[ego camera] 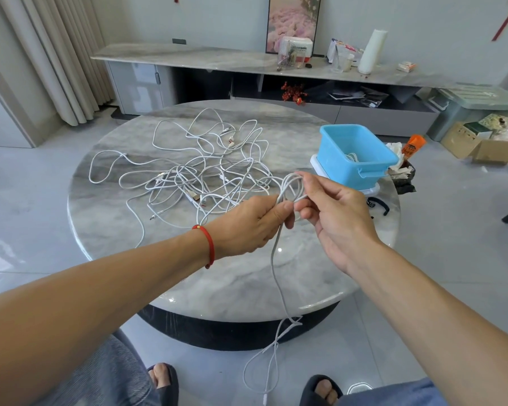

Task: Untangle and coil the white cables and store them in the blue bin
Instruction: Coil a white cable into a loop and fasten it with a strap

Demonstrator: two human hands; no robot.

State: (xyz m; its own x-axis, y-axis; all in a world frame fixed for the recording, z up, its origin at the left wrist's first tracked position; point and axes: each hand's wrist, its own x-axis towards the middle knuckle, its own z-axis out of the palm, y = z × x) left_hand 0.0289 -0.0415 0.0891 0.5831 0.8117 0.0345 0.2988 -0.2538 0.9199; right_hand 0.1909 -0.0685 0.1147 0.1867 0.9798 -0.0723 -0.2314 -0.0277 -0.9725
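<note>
A tangle of white cables [200, 168] lies spread over the round marble table [123, 230]. My left hand [247, 224] grips a small coil of white cable [291, 186] above the table's near middle. My right hand [332, 212] pinches the same coil from the right side. The free end of this cable [273, 288] hangs down past the table's front edge and loops near my feet. The blue bin [352, 150] stands at the table's right on a white lid, with a bit of white cable showing inside.
A black curved object [379, 205] lies on the table just in front of the bin. A long low marble cabinet [217, 58] with clutter runs along the far wall. Cardboard boxes [481, 145] and an orange bottle [412, 145] sit on the floor at right.
</note>
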